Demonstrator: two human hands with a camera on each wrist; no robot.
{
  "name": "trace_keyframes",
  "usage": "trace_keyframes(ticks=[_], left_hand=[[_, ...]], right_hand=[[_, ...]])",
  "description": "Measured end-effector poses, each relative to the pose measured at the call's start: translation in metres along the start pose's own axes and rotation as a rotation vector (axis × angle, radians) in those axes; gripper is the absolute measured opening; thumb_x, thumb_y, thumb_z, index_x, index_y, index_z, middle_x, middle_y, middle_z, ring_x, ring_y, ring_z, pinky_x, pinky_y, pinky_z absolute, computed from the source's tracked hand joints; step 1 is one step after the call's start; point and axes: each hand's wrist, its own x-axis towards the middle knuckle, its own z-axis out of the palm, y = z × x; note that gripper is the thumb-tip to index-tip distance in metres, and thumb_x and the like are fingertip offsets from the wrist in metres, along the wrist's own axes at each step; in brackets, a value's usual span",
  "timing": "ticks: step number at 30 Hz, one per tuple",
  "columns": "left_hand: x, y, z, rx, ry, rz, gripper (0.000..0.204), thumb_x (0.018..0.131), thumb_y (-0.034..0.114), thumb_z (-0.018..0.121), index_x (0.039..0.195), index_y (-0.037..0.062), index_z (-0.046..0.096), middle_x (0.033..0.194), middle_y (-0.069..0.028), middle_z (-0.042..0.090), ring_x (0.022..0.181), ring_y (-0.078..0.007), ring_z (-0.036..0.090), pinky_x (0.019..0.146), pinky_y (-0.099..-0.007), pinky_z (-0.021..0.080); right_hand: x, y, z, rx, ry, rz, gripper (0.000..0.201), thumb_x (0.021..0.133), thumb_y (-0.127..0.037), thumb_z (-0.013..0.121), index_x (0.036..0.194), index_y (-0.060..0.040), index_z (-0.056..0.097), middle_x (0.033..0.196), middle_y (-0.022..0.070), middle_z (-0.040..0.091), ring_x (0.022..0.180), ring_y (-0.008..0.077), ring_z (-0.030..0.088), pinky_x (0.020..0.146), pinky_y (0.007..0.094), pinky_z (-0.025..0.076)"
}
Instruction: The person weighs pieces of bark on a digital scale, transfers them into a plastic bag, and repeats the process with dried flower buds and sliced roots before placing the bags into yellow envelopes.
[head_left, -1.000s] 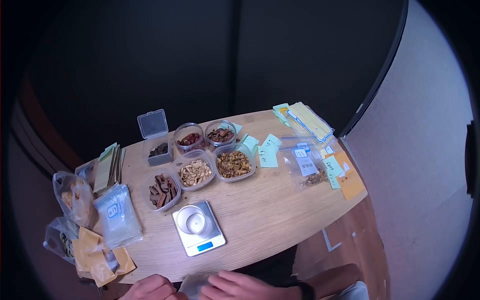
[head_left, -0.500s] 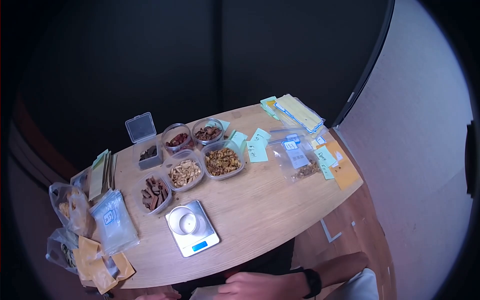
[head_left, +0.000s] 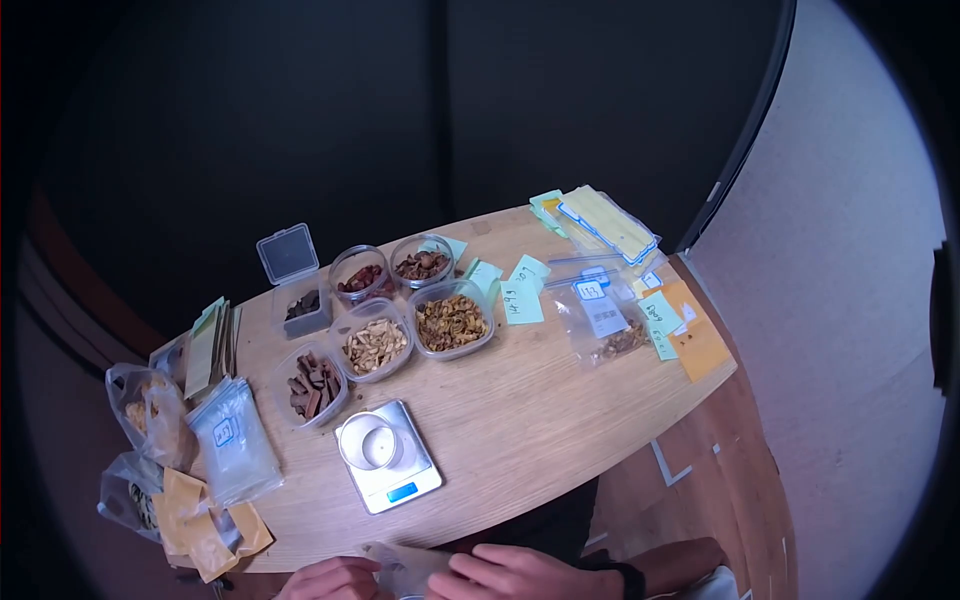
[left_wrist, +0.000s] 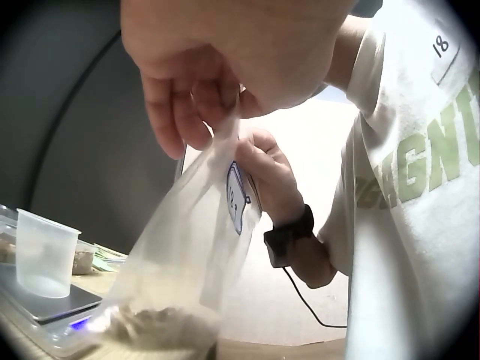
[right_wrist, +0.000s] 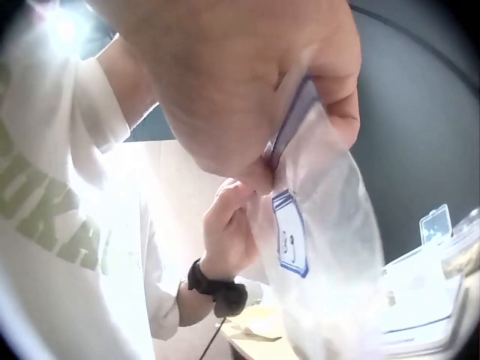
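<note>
At the table's front edge, low in the head view, both hands hold a clear zip-lock bag (head_left: 402, 568) between them. My left hand (head_left: 335, 578) pinches its top from one side, and my right hand (head_left: 520, 574) grips the other side. The left wrist view shows the bag (left_wrist: 180, 240) hanging upright with light brownish pieces gathered at its bottom. A blue-framed label (right_wrist: 291, 236) and a purple zip strip (right_wrist: 294, 112) show in the right wrist view, with the right-hand fingers at the strip. Beyond the bag, a clear plastic cup (head_left: 368, 441) stands on a digital scale (head_left: 412, 473).
Open tubs of dried pieces, such as brown bark strips (head_left: 315, 387) and pale slices (head_left: 376, 346), stand behind the scale. Clear bags (head_left: 238, 450) and torn orange packets (head_left: 205, 535) lie left. Another filled zip bag (head_left: 600, 320) and green notes (head_left: 522, 300) lie right.
The head view shifts slightly. The hands and bag sank toward the lower edge half a second ago and now show more fully again, the bag still held between both hands.
</note>
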Motion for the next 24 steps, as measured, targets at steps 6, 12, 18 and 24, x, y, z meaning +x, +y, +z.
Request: trace_keyframes(ticks=[6, 12, 18, 24], left_hand=[[-0.005, 0.0, -0.004, 0.052, -0.191, 0.04, 0.012, 0.072, 0.005, 0.073, 0.077, -0.0015, 0.063, 0.073, -0.0088, 0.058, 0.067, -0.0246, 0.063, 0.06, -0.0355, 0.057], [-0.002, 0.008, -0.023, 0.087, -0.424, 0.254, 0.017, 0.063, 0.006, 0.069, 0.078, 0.0027, 0.061, 0.072, -0.0064, 0.057, 0.07, -0.0215, 0.064, 0.061, -0.0321, 0.055], [-0.01, 0.009, -0.029, 0.032, -0.47, 0.191, 0.017, 0.065, 0.008, 0.07, 0.079, 0.0021, 0.061, 0.076, -0.0078, 0.059, 0.075, -0.0239, 0.066, 0.068, -0.0344, 0.058], [-0.029, 0.005, -0.013, -0.025, -0.446, 0.083, 0.015, 0.072, 0.007, 0.07, 0.083, 0.0012, 0.062, 0.079, -0.009, 0.062, 0.082, -0.0281, 0.069, 0.077, -0.0388, 0.061]], right_hand=[[0.005, -0.001, 0.026, 0.179, 0.011, -0.127, 0.011, 0.077, -0.021, 0.06, 0.073, -0.0122, 0.056, 0.076, 0.0008, 0.05, 0.072, 0.0145, 0.054, 0.057, 0.0278, 0.045], [-0.012, -0.006, 0.027, 0.221, -0.079, -0.238, 0.016, 0.078, -0.02, 0.06, 0.069, -0.0136, 0.048, 0.07, 0.0007, 0.045, 0.063, 0.0137, 0.052, 0.05, 0.029, 0.041], [-0.038, -0.002, 0.023, 0.335, -0.03, -0.145, 0.021, 0.076, -0.021, 0.063, 0.068, -0.0141, 0.045, 0.069, 0.0014, 0.042, 0.06, 0.0146, 0.05, 0.05, 0.0295, 0.041], [-0.083, 0.012, 0.023, 0.328, -0.153, -0.066, 0.022, 0.077, -0.022, 0.064, 0.067, -0.0164, 0.045, 0.069, 0.0016, 0.039, 0.061, 0.0155, 0.051, 0.051, 0.0311, 0.042]])
